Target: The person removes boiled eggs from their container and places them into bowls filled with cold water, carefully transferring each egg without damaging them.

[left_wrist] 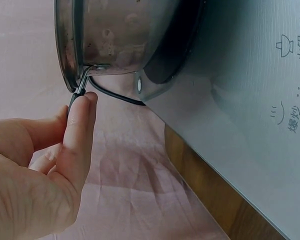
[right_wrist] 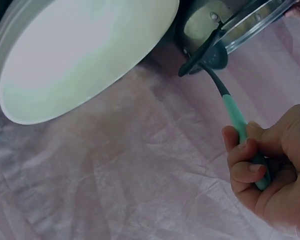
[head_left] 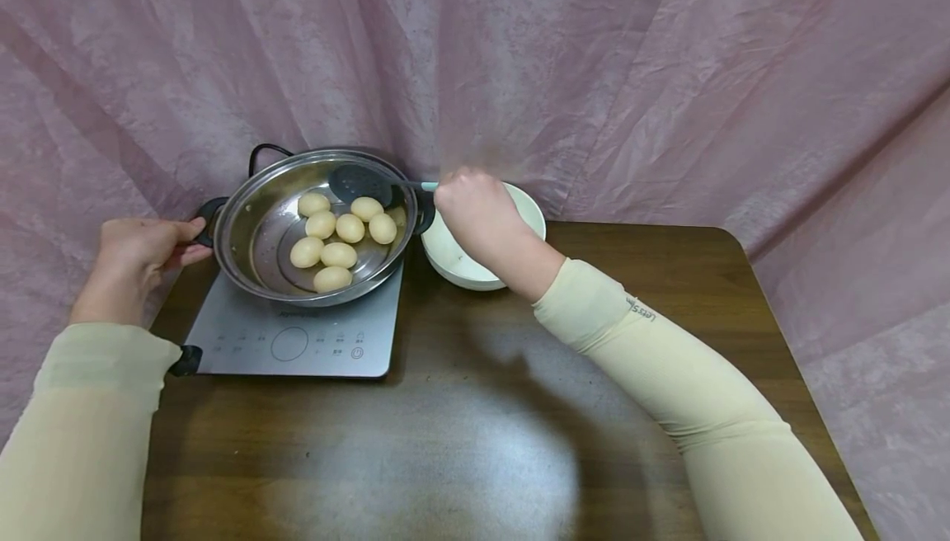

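Note:
A wide steel pot [head_left: 319, 298] with black side handles stands on the induction cooker [head_left: 297, 351]. Inside lie several smooth, pale yellow eggs [head_left: 339, 256]. At the pot's left side, my left hand [head_left: 148, 244] pinches the black handle [left_wrist: 74, 100] between thumb and fingers. My right hand [head_left: 478, 215] grips the green handle [right_wrist: 236, 117] of a slotted spoon, its fingers curled round it in the right wrist view. The spoon's dark, holed head [head_left: 359, 185] is over the back right part of the pot, beside the eggs. Beneath my right hand is a white bowl [head_left: 467, 277].
The brown wooden table [head_left: 460, 442] carries the cooker and the bowl. A pink curtain [head_left: 519, 54] hangs close behind them. A black cord [head_left: 265, 149] shows behind the pot. The bowl stands right beside the pot's right handle [head_left: 425, 211].

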Motion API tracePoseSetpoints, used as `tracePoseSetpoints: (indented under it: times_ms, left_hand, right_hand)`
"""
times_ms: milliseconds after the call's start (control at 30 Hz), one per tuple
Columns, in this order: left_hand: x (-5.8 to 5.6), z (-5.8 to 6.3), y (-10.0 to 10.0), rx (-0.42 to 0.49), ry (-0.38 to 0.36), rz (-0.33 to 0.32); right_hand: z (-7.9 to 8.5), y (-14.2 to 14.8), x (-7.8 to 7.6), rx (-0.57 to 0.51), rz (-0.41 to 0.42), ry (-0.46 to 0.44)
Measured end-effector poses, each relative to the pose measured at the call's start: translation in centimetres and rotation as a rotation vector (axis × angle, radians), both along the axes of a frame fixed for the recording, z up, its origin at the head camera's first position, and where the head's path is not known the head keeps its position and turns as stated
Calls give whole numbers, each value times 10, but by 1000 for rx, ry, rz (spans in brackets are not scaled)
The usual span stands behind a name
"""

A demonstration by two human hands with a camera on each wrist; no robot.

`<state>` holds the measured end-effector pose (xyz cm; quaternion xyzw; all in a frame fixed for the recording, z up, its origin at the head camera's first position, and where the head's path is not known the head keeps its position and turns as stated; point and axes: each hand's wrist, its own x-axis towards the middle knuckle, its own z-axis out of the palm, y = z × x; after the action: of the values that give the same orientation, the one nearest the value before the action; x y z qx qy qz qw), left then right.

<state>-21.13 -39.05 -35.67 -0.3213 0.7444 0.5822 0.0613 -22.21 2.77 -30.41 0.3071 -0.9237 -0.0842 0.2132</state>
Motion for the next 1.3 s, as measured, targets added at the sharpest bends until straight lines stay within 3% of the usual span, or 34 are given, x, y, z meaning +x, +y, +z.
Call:
tracePoseSetpoints:
  times_ms: [367, 633, 867, 1133, 1300]
  left_hand:
    - [-2, -1, -1, -1, -6, -2]
    - [-2, -1, -2, 5, -4, 3]
    - [-2, -2, -1, 18, 9, 4]
    - [-1, -1, 0, 22, 7, 12]
    - [1, 0, 2, 6, 9, 2]
  right_hand:
    - [6, 7, -4, -100, -99, -356]
    - [6, 12, -6, -149, -131, -469]
    - [11, 15, -9, -224, -188, -676]
    - [15, 11, -8, -236, -178, -741]
    - [12, 12, -11, -260, -172, -841]
